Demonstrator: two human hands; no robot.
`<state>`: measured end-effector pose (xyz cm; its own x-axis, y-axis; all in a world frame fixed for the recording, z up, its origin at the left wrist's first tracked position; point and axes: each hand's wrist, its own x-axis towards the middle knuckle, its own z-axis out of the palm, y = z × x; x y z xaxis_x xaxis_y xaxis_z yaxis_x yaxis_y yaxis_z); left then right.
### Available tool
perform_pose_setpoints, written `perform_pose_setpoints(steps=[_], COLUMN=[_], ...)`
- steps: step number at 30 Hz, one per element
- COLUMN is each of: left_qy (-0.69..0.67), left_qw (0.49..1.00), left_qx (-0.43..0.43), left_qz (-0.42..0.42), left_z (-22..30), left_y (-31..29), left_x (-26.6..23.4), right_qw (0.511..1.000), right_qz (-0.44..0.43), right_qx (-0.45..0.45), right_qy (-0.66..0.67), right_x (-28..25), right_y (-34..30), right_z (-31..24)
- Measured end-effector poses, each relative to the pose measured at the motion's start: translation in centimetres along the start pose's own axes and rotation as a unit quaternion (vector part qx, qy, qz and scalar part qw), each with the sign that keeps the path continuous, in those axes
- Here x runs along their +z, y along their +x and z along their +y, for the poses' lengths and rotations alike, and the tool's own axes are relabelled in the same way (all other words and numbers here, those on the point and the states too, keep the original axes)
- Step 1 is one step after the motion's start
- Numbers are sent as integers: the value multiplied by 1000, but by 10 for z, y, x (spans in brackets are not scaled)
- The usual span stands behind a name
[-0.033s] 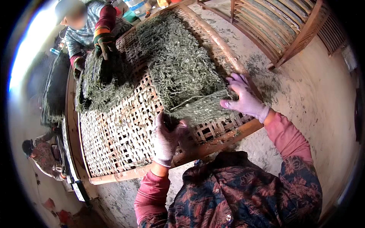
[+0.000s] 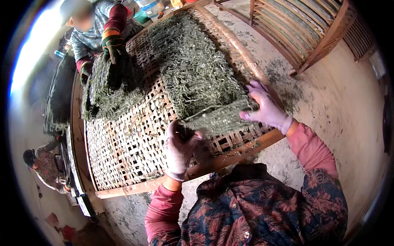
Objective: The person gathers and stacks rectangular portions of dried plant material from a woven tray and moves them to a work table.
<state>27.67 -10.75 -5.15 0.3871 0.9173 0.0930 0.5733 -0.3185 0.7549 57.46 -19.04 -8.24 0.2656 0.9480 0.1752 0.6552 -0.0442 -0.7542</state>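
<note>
A thick mat of dark green, stringy seaweed (image 2: 197, 69) lies along the right part of a woven slat table (image 2: 127, 151). At its near end, a flatter, blurred flap (image 2: 223, 117) spans the space between my hands. My left hand (image 2: 179, 145), in a pale knit glove, curls around the flap's left corner with thumb and fingers; part of the grip is hidden. My right hand (image 2: 266, 104), in a pale purple glove, grips the right corner, its thumb lying on the near side and its fingers over the far side.
Across the table, a co-worker's gloved hand (image 2: 113, 47) rests on another seaweed pile (image 2: 108, 84). A dark stack (image 2: 59, 94) stands beyond the left edge, with another person (image 2: 47, 168) farther off. Slatted wooden racks (image 2: 299, 30) stand at upper right. Wooden rails (image 2: 236, 151) edge the table.
My right hand has shifted very slightly to the right, and the flap between my hands has moved a little. My left hand stays in place.
</note>
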Motion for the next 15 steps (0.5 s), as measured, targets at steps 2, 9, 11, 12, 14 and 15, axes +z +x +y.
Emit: perform_pose_setpoints(steps=[2, 9, 11, 12, 14, 15], left_qy=[-13, 45, -43, -22, -8, -22], left_qw=[998, 989, 978, 978, 972, 971], left_qx=[64, 140, 204, 207, 236, 237], left_qz=[10, -23, -23, -26, -10, -6], left_z=[3, 11, 2, 3, -1, -3], left_y=[-11, -26, -22, -23, -25, -25], left_x=[-5, -21, -23, -29, -49, -62], right_qw=[996, 989, 978, 975, 975, 977], right_qz=[-18, -76, -153, -190, -160, -157], right_qx=[-53, -122, -114, -118, -153, -145], right_qy=[67, 46, 83, 14, -20, 5], right_x=[-4, -21, -20, -20, -13, -10], right_y=[-10, -15, -13, -13, -15, -15], right_z=[-4, -34, -43, -50, -61, -73])
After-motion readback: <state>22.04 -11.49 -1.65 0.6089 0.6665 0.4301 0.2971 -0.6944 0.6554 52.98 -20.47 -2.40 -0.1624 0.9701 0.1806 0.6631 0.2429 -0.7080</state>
